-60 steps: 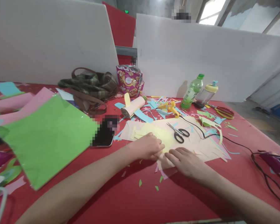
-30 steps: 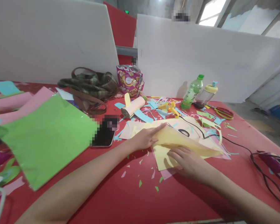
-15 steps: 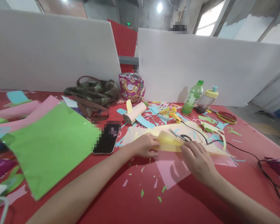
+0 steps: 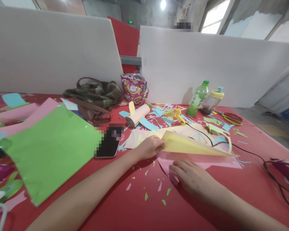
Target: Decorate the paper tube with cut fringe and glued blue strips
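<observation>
My left hand [image 4: 151,147] pinches the left end of a yellow paper sheet [image 4: 190,144], whose near edge stands lifted. Under it lies a pink paper sheet [image 4: 207,163]. My right hand [image 4: 191,178] is closed at the near corner of the pink sheet, which bends up against the fingers; the thumb side is partly hidden. Behind the raised yellow sheet the scissors are almost wholly covered. A yellow glue gun [image 4: 179,117] lies just beyond, its black cord running right across the papers. To the left rests a pale paper-wrapped tube [image 4: 139,115] with blue and yellow flaps.
A phone [image 4: 109,141] and a large green sheet [image 4: 53,154] lie left. At the back are a plaid bag [image 4: 96,93], a purple snack bag [image 4: 134,89], a green bottle [image 4: 197,99], a yellow-lidded cup [image 4: 212,102] and red-handled scissors [image 4: 232,118]. Paper scraps litter the red table.
My right hand has left the yellow sheet and moved toward me to the pink sheet, whose near corner has bent up. The yellow sheet has risen over the scissors. My left hand stays.
</observation>
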### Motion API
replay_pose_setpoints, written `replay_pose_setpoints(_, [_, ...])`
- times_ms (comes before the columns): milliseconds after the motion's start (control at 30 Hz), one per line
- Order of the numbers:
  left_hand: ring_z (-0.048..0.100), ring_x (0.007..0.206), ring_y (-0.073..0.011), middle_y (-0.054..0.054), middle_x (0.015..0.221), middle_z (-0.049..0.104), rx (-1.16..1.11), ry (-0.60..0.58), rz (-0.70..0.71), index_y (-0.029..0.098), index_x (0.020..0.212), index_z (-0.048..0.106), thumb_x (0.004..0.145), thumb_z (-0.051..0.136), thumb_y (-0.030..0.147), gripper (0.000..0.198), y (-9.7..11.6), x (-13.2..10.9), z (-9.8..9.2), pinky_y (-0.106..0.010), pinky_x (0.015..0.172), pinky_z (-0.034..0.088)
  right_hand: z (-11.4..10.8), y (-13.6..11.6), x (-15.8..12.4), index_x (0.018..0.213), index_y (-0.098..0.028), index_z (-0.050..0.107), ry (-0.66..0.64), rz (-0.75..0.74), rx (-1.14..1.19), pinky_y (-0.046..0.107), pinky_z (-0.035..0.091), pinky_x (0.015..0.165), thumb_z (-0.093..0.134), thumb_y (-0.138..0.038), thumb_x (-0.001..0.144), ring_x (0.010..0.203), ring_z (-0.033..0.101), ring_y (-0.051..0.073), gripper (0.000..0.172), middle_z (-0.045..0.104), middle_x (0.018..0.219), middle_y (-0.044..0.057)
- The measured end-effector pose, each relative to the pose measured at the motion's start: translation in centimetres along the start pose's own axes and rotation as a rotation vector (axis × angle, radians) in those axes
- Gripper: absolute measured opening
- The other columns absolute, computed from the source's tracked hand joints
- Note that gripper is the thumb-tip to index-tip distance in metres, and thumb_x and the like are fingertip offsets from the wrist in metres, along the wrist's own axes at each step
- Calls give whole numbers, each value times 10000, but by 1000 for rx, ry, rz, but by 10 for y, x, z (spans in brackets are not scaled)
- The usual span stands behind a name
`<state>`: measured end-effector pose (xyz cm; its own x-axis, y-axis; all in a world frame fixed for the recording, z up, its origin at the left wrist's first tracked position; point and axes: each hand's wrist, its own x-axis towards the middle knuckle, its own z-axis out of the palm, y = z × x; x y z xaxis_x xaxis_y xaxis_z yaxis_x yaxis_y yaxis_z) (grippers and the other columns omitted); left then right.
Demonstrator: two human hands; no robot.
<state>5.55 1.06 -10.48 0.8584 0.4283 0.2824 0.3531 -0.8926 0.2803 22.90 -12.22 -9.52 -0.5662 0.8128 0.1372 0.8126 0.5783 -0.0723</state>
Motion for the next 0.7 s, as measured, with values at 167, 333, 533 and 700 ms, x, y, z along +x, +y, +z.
replay_pose_setpoints(167, [522, 810, -144, -52, 881, 574, -60, 64, -45, 179, 1103, 411, 759, 430, 140, 347, 1, -2, 1, -244, 706, 415, -5, 23, 1, 1097, -197, 457, 39, 40, -174, 294, 441, 648, 394, -41, 717, 813, 559, 197, 416, 593, 912, 85])
replay_pose_setpoints(333, [527, 858, -145, -52, 965, 550, -144, 109, 44, 280, 1232, 293, 779, 391, 103, 497, -1, -5, -1, -260, 724, 424, -24, 44, -7, 808, -170, 588, 132, 36, -293, 295, 445, 605, 383, -62, 748, 659, 591, 184, 239, 643, 731, 72])
replay_pose_setpoints(533, [475, 1020, -168, -35, 1057, 558, -167, -15, 185, 249, 998, 564, 777, 381, 88, 328, -3, -2, -8, -329, 939, 294, -60, 40, -18, 809, -169, 573, 356, -36, -332, 288, 439, 614, 325, -40, 784, 690, 599, 168, 281, 660, 775, 71])
replay_pose_setpoints(700, [547, 843, -153, 4, 799, 634, -439, 91, -21, 251, 753, 633, 684, 526, 166, 154, -1, 0, -13, -276, 870, 357, -101, 33, -34, 887, -238, 569, 478, -60, -142, 300, 449, 642, 443, -132, 757, 713, 600, 178, 210, 656, 798, 28])
